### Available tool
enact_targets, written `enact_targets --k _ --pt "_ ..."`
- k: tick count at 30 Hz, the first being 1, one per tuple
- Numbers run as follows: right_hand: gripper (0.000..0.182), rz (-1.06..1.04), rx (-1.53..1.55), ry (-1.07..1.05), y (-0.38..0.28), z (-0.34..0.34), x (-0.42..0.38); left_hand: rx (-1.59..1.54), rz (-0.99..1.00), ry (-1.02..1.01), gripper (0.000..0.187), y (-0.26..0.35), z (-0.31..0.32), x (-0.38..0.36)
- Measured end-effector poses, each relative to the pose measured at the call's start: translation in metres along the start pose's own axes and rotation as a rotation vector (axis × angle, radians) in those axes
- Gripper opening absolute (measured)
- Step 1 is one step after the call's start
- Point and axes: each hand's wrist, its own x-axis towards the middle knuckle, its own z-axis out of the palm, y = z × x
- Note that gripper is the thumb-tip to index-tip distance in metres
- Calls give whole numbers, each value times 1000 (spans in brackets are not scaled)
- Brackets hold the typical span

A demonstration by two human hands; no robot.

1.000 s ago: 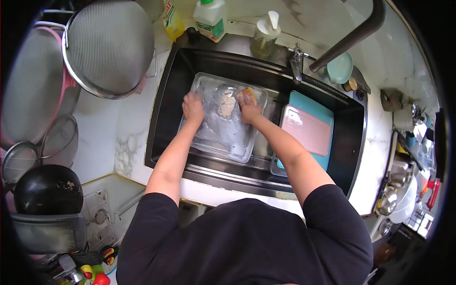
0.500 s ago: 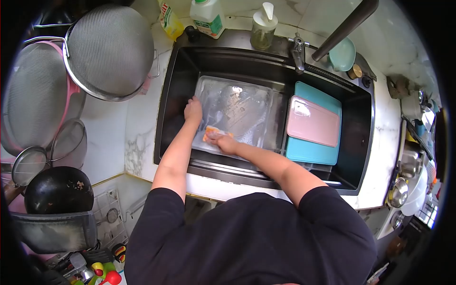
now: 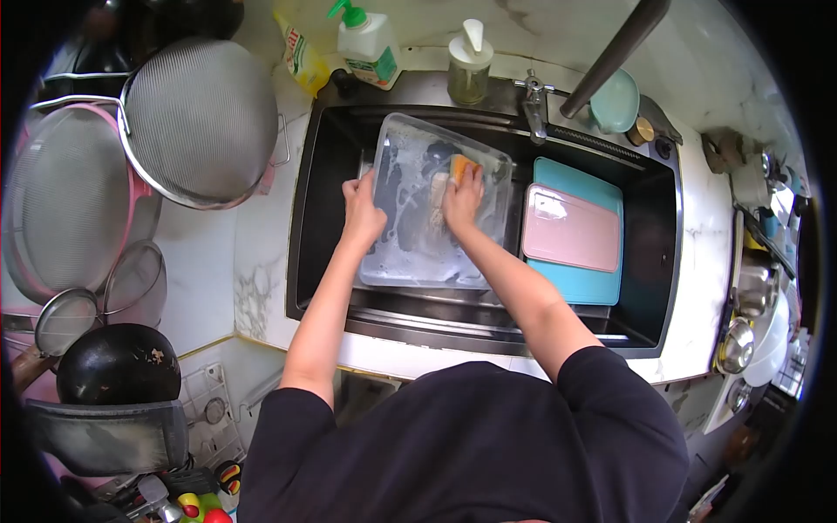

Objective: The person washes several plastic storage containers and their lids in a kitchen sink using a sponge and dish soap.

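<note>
A clear plastic bin [image 3: 410, 240], streaked with white suds, sits turned at a slight angle in the left part of the dark sink [image 3: 327, 253]. My left hand [image 3: 362, 209] is closed around the bin's left rim. Inside the bin, my right hand [image 3: 463, 199] presses an orange sponge [image 3: 462, 166] against its far right area; the fingers are bent over the sponge. To the right of the bin lie a pink lid or board [image 3: 571, 228] and, under it, a larger turquoise one [image 3: 575, 288].
A faucet [image 3: 535, 109] stands behind the sink, with a pump dispenser [image 3: 471, 65], a green-capped bottle [image 3: 370, 48] and a yellow bottle [image 3: 303, 61] along the back. Large mesh strainers [image 3: 205, 122] hang at left above a black wok [image 3: 118, 362]. A light green bowl [image 3: 615, 100] sits back right.
The bin has been raised and turned at its left side. My right hand moved with the sponge from the near left to the far right of it. My left hand now grips the rim.
</note>
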Motion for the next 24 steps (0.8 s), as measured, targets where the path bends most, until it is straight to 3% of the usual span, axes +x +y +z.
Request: enact_targets --k 2,3,4,5,6,8,9,12,13,15,16,20,24 --pt "47 412 175 -22 -15 12 13 -89 70 74 61 7 -7 -2" --pt "47 414 181 -12 -25 13 20 -199 -40 -1 61 16 -16 -2" --pt "46 402 411 -127 -34 13 28 -309 -152 -76 60 26 -26 -3" --pt "44 379 641 -242 -46 9 36 -308 -140 -72 60 37 -34 -5" --pt "44 372 645 -234 -65 2 41 -202 -82 -35 61 48 -41 -8" --pt "39 107 914 -179 -106 -25 51 -96 -23 9 62 67 -56 -10" --pt "39 104 916 -178 -115 -40 58 -36 -44 -13 63 75 -63 -11" --pt "36 -609 578 -122 -115 -66 73 68 -3 -4 64 82 -80 -14" --pt "36 -611 579 -127 -107 -69 78 109 16 3 63 83 -83 -14" --pt "35 -1149 271 -146 -88 -77 92 184 18 -31 62 85 -86 -15" --pt "34 -1275 149 -127 -80 -79 98 261 28 -68 61 84 -88 -16" --pt "36 -1421 -121 -92 -56 -83 118 352 129 11 58 86 -85 -21" --pt "32 -1398 -163 -101 -39 -62 105 306 124 -2 59 82 -81 -15"
